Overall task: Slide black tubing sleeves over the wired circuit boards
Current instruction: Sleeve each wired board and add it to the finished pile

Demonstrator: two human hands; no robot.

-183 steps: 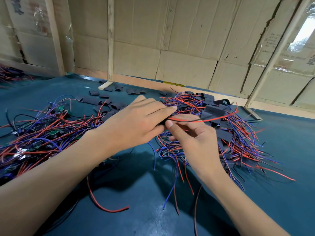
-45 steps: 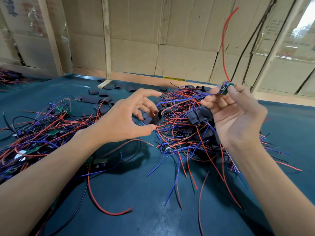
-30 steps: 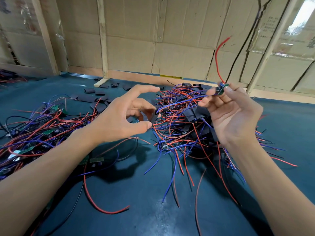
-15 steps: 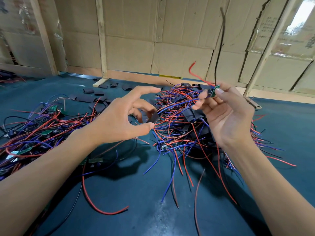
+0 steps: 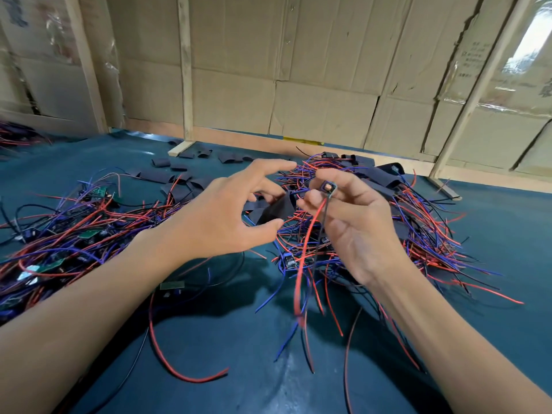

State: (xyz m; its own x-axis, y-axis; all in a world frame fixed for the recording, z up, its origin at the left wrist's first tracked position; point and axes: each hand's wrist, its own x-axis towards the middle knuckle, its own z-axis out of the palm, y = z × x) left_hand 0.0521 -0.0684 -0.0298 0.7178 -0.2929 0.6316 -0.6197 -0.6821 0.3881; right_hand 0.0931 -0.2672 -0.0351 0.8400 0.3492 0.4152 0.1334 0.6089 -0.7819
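My left hand [image 5: 221,216] holds a flat black tubing sleeve [image 5: 276,209] between thumb and curled middle fingers, index finger stretched out above it. My right hand [image 5: 355,222] pinches a small circuit board [image 5: 328,187] end-on between thumb and fingertips, palm facing me. The board's red and black wires [image 5: 301,264] hang down in front of the palm. Sleeve and board are a short gap apart, above the dark teal table [image 5: 239,354].
A heap of wired boards [image 5: 403,228] with black sleeves lies behind my hands. A second tangle of boards and wires [image 5: 59,234] spreads at the left. Loose black sleeves [image 5: 167,174] lie further back. A cardboard wall [image 5: 298,70] with wooden posts closes off the table.
My right hand has come down and toward the left hand. The board's wires, which stood up above the hand, now hang below it. The left hand keeps the sleeve.
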